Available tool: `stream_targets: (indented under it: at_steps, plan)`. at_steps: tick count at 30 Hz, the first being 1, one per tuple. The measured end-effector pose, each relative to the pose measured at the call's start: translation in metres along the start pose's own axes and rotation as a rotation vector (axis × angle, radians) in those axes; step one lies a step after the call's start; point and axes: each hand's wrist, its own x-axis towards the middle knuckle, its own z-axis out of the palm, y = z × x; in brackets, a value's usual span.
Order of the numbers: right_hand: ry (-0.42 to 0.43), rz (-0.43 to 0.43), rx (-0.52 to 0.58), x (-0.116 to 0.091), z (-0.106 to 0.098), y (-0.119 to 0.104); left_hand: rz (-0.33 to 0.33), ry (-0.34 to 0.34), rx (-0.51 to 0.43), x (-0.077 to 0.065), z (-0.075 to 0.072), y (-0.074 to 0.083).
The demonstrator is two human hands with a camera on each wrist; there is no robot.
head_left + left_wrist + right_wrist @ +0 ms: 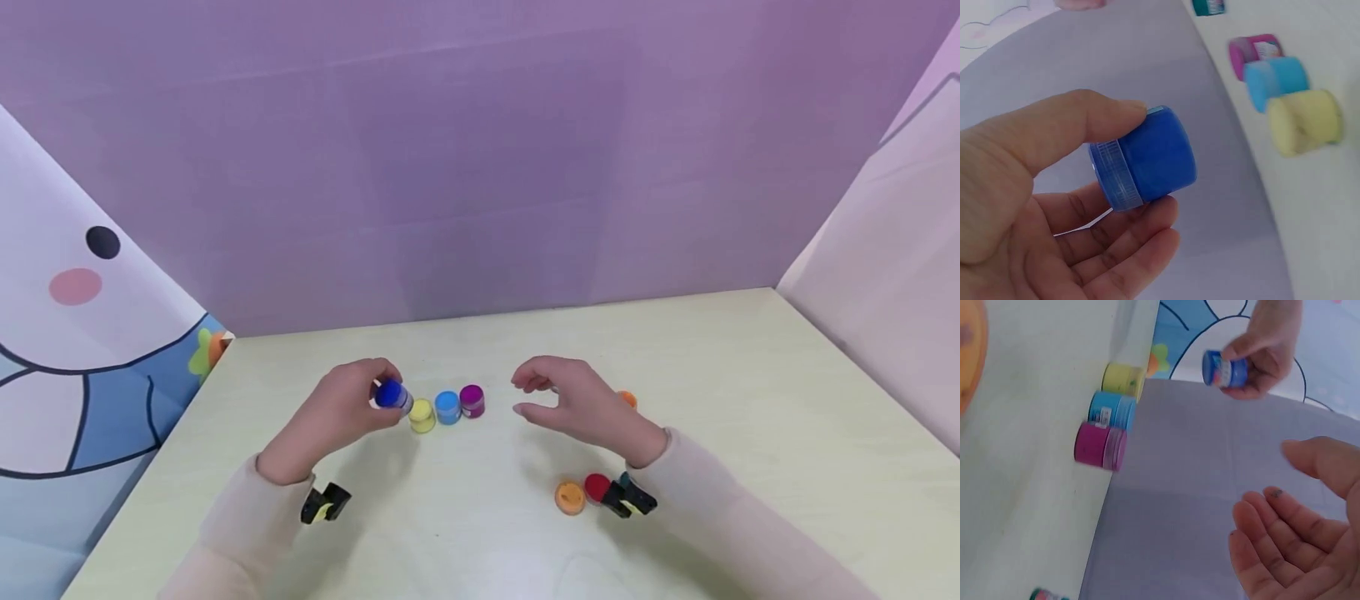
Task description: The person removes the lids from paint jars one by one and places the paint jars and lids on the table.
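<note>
My left hand (347, 402) pinches a small dark blue jar (1159, 155) between thumb and fingers, off the table. The jar has a ribbed, lid-like band, and the right wrist view shows a label on its side. Right beside it, on the table, stand a pale yellow jar (422, 416), a light blue jar (448, 407) and a purple jar (472, 401) in a close row. My right hand (581, 402) hovers to the right of that row, fingers and thumb spread apart, holding nothing.
Below the right wrist, an orange round piece (570, 498) lies near a red-topped jar (597, 487), partly covered by the wrist camera. Another orange thing (628, 399) shows behind the right hand. A teal jar (1209, 6) appears at the left wrist view's top edge. A purple backdrop (480, 167) borders the table.
</note>
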Motion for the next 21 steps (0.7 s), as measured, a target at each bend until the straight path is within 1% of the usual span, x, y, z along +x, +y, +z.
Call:
stream_targets:
  at_steps: [4, 8, 12, 15, 21]
  plan:
    - [0.019, 0.018, 0.025, 0.000, 0.009, -0.009, 0.010, -0.007, -0.023, 0.001, 0.000, 0.014]
    - [0.020, -0.002, 0.043, -0.001, 0.018, -0.015, 0.026, -0.017, -0.031, 0.001, 0.003, 0.029]
    - [0.020, -0.012, 0.069, 0.000, 0.025, -0.019, 0.073, -0.011, -0.039, 0.003, 0.006, 0.040]
    - [0.026, -0.005, 0.083, 0.000, 0.029, -0.021, 0.122, 0.000, -0.058, 0.004, 0.007, 0.048]
    - [0.081, -0.003, 0.056, 0.001, 0.037, -0.021, 0.208, 0.040, -0.109, 0.006, 0.010, 0.062]
